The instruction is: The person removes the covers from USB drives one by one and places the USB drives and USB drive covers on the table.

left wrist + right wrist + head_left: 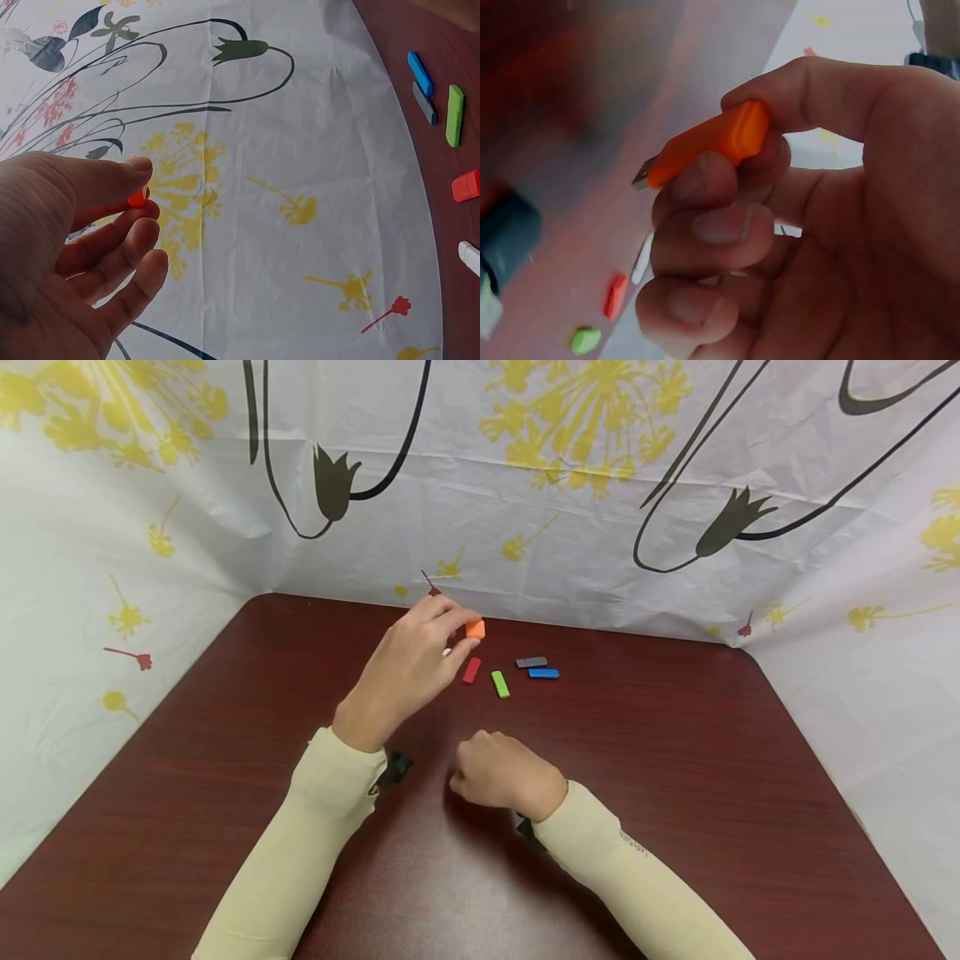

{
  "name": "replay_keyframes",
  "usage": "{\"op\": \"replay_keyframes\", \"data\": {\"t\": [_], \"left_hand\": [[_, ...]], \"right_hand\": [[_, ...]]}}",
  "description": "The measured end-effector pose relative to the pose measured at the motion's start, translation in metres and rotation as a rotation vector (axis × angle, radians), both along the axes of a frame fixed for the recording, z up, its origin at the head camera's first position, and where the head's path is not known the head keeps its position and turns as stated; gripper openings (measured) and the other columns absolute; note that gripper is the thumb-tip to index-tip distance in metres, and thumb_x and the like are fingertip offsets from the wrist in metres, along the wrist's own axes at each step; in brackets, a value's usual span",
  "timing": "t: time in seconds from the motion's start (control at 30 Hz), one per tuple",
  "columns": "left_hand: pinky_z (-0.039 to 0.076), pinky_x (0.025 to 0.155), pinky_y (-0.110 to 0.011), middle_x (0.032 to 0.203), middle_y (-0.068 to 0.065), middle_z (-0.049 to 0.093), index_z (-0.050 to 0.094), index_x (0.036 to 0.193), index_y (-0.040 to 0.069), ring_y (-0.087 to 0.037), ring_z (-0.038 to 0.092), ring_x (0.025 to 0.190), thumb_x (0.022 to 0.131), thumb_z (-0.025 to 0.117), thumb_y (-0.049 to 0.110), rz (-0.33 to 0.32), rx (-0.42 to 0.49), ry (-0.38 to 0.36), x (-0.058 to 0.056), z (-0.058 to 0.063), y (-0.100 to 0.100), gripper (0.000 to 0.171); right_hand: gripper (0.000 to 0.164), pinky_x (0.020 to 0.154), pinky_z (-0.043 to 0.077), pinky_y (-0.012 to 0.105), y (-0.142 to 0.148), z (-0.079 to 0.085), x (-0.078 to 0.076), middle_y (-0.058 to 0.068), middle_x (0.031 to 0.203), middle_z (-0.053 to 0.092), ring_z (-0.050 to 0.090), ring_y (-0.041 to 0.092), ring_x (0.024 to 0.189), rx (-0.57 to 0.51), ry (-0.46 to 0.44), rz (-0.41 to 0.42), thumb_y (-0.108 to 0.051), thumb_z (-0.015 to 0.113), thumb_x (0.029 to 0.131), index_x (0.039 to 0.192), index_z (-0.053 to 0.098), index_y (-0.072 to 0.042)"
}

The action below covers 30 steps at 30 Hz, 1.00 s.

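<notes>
My left hand (412, 656) is raised over the far middle of the table, pinching a small orange cap (476, 629) between thumb and index finger. In the left wrist view, the thumb covers most of that cap. My right hand (504, 775) is lower and nearer, its fingers curled. The right wrist view shows it gripping an orange USB stick (705, 146) between thumb and fingers, the metal plug (643, 174) bare and pointing away from the palm. The head view hides this stick behind the hand.
Beyond the hands, on the dark red table (675, 760), lie a red USB stick (472, 671), a green one (500, 684), a grey one (531, 662) and a blue one (543, 674). A white stick (470, 257) is mostly hidden behind my left hand in the head view. Patterned sheeting (465, 510) hangs around.
</notes>
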<state>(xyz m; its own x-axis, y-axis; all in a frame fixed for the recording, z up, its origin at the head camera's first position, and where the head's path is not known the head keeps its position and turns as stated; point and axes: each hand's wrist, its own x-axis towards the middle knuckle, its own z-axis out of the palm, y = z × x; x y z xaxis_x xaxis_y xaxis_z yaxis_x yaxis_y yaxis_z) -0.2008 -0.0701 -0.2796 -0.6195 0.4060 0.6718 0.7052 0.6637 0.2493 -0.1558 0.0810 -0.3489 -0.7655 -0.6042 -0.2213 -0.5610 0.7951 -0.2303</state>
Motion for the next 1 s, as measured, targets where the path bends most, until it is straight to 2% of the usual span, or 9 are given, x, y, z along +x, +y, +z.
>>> {"op": "replay_keyframes", "data": {"t": [0.43, 0.77, 1.0], "left_hand": [[0.057, 0.070, -0.034, 0.103, -0.012, 0.068, 0.071, 0.109, 0.003, -0.019, 0.055, 0.087, 0.087, 0.071, 0.018, -0.003, -0.007, -0.007, 0.000, 0.000, 0.001, 0.026], [0.056, 0.070, -0.033, 0.101, -0.010, 0.067, 0.072, 0.107, 0.004, -0.018, 0.055, 0.085, 0.087, 0.071, 0.018, -0.004, -0.001, 0.000, -0.002, -0.002, 0.002, 0.024], [0.056, 0.070, -0.033, 0.102, -0.011, 0.068, 0.072, 0.108, 0.003, -0.018, 0.055, 0.086, 0.087, 0.071, 0.018, -0.006, 0.000, -0.004, -0.001, -0.001, 0.002, 0.025]], "right_hand": [[0.044, 0.039, 0.025, 0.025, -0.016, -0.018, 0.012, -0.004, 0.047, 0.028, 0.024, 0.010, 0.042, 0.016, -0.073, -0.084, -0.009, 0.060, 0.085, 0.049, 0.037, -0.016], [0.044, 0.037, 0.025, 0.025, -0.019, -0.023, 0.014, -0.005, 0.047, 0.028, 0.023, 0.010, 0.044, 0.002, -0.043, -0.090, -0.008, 0.059, 0.087, 0.049, 0.038, -0.016], [0.043, 0.036, 0.025, 0.024, -0.020, -0.023, 0.014, -0.004, 0.047, 0.030, 0.025, 0.010, 0.043, 0.003, -0.059, -0.111, -0.007, 0.058, 0.088, 0.050, 0.040, -0.014]]}}
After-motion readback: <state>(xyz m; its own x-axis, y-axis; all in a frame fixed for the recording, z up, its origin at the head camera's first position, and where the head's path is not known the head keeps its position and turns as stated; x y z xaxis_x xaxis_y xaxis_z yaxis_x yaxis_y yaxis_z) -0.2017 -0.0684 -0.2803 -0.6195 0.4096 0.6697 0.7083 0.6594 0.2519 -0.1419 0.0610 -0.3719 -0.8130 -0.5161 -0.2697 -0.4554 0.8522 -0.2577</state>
